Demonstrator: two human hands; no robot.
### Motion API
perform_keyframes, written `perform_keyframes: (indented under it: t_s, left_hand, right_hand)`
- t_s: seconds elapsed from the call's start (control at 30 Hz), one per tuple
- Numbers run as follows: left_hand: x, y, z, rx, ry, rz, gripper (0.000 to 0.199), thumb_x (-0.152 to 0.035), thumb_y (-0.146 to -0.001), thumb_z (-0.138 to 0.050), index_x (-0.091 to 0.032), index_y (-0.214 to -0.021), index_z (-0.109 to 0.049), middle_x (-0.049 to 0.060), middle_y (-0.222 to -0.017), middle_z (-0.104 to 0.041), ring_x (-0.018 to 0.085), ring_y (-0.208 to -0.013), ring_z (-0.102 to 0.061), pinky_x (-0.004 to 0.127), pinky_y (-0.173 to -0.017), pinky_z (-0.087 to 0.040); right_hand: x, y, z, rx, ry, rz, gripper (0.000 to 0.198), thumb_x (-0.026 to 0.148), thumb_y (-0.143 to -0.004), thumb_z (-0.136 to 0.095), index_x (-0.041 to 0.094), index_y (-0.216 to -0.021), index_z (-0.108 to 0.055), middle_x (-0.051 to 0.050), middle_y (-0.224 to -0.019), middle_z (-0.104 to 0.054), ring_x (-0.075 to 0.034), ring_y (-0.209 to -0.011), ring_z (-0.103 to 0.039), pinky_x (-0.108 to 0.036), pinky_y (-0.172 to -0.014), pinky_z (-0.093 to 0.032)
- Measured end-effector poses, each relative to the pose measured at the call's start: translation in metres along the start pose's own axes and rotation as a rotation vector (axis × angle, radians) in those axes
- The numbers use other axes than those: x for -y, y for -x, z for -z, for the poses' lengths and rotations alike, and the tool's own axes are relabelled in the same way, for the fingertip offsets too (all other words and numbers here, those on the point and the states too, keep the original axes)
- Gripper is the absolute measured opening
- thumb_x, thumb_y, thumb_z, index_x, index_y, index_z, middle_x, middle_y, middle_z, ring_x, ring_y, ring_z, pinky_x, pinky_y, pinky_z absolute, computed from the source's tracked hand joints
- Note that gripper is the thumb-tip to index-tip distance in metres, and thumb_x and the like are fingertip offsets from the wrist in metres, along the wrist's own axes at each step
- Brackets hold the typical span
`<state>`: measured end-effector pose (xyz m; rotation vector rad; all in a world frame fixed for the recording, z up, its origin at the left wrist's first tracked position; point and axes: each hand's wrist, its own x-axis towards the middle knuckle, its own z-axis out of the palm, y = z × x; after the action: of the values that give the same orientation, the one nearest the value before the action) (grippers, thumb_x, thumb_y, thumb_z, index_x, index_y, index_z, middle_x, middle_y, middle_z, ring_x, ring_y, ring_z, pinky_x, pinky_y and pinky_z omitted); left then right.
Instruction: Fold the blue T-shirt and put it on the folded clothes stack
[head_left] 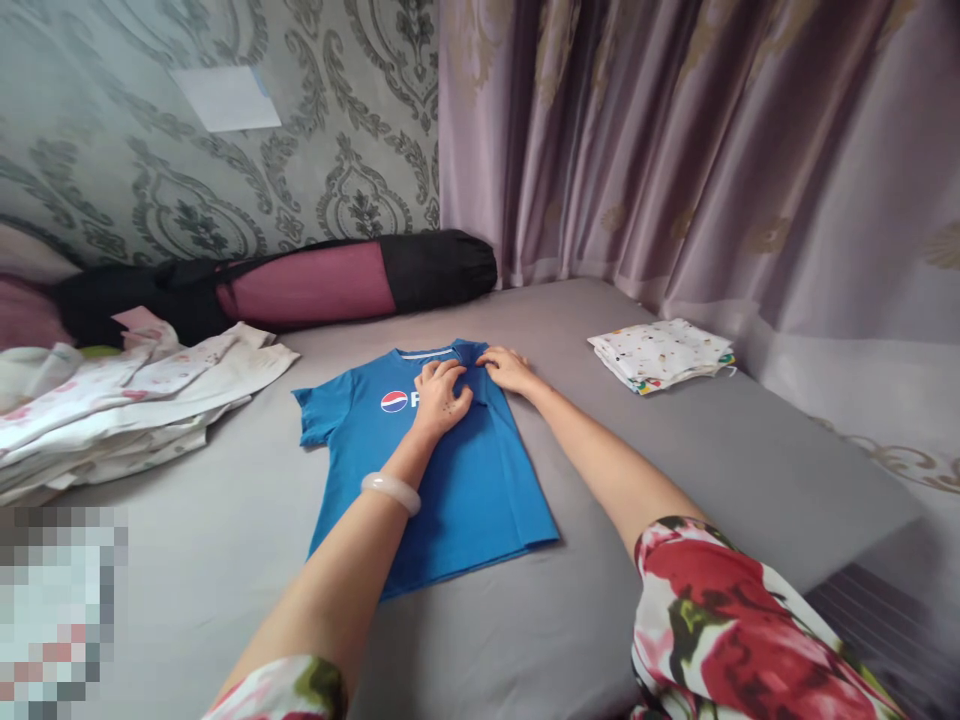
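Had a blue T-shirt lying on a gray sheet in the middle of the scene, with the collar at the far end and the hem at the near end. Showed a round red, white and blue logo on the chest, beside a white letter partly cut off from view. Had the left-hand short sleeve stretched outward, and a darker flap of the cloth turned inward at the far right.

Rested the left hand on the chest, with bent fingers touching the fabric; could not tell from this angle whether pinching or merely pressing. Touched the far right edge near the shoulder with the right hand, fingertips down at the flap; could not tell there either whether gripping any cloth.

Wore a pale bracelet on the left wrist and a floral sleeve on the right arm.

Saw a pile of light garments at the left, a small folded white stack well apart at the far right, and a long black and maroon bag along the patterned wall, near a mauve curtain.
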<state>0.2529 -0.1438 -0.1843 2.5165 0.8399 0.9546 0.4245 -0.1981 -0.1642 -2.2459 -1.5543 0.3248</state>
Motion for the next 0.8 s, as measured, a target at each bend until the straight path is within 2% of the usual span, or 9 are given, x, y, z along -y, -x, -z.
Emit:
perform_keyframes:
  t_s: [0.13,0.3,0.53,0.7,0.8]
  left_hand:
    - [0.001,-0.002,0.0,-0.014,-0.024,0.099,0.029,-0.024,-0.077,-0.058,-0.021,-0.104,-0.069,0.01,-0.124,-0.064,0.035,-0.119,-0.047,0.05,-0.095,-0.037]
    - [0.002,-0.002,-0.001,-0.008,-0.023,0.14,0.026,-0.023,-0.079,-0.058,-0.021,-0.103,-0.069,0.011,-0.123,-0.064,0.035,-0.119,-0.048,0.05,-0.095,-0.038]
    - [-0.001,0.002,0.0,0.004,-0.063,-0.013,0.028,-0.021,-0.08,-0.057,-0.022,-0.106,-0.069,0.008,-0.124,-0.066,0.034,-0.12,-0.046,0.05,-0.096,-0.035]
    - [-0.005,0.003,0.001,0.059,-0.092,-0.143,0.026,-0.023,-0.084,-0.055,-0.021,-0.105,-0.07,0.008,-0.12,-0.068,0.033,-0.119,-0.048,0.049,-0.096,-0.034]
    - [-0.008,0.004,0.002,0.082,-0.11,-0.176,0.024,-0.029,-0.089,-0.053,-0.02,-0.103,-0.07,0.008,-0.119,-0.068,0.032,-0.119,-0.048,0.049,-0.097,-0.033]
  right_hand:
    - [0.006,0.003,0.0,0.001,0.069,0.021,0.043,0.026,-0.094,-0.038,0.036,-0.128,-0.062,0.002,-0.142,-0.051,-0.026,-0.127,-0.045,-0.046,-0.106,-0.036]
    - [0.021,0.003,-0.004,-0.018,0.196,-0.005,0.047,0.044,-0.095,-0.041,0.029,-0.137,-0.055,-0.009,-0.14,-0.049,-0.031,-0.125,-0.043,-0.048,-0.103,-0.035]
    - [0.026,-0.007,-0.008,-0.039,0.207,-0.043,0.045,0.039,-0.096,-0.038,0.027,-0.135,-0.055,-0.012,-0.136,-0.05,-0.031,-0.123,-0.044,-0.048,-0.103,-0.034]
    - [0.014,-0.021,-0.007,-0.031,-0.016,-0.153,0.046,0.03,-0.095,-0.039,0.029,-0.139,-0.054,-0.01,-0.143,-0.048,-0.032,-0.132,-0.04,-0.051,-0.109,-0.029]
    - [0.005,-0.031,-0.004,-0.03,-0.121,-0.206,0.047,0.025,-0.094,-0.038,0.024,-0.139,-0.054,-0.01,-0.143,-0.052,-0.03,-0.131,-0.046,-0.048,-0.109,-0.033]
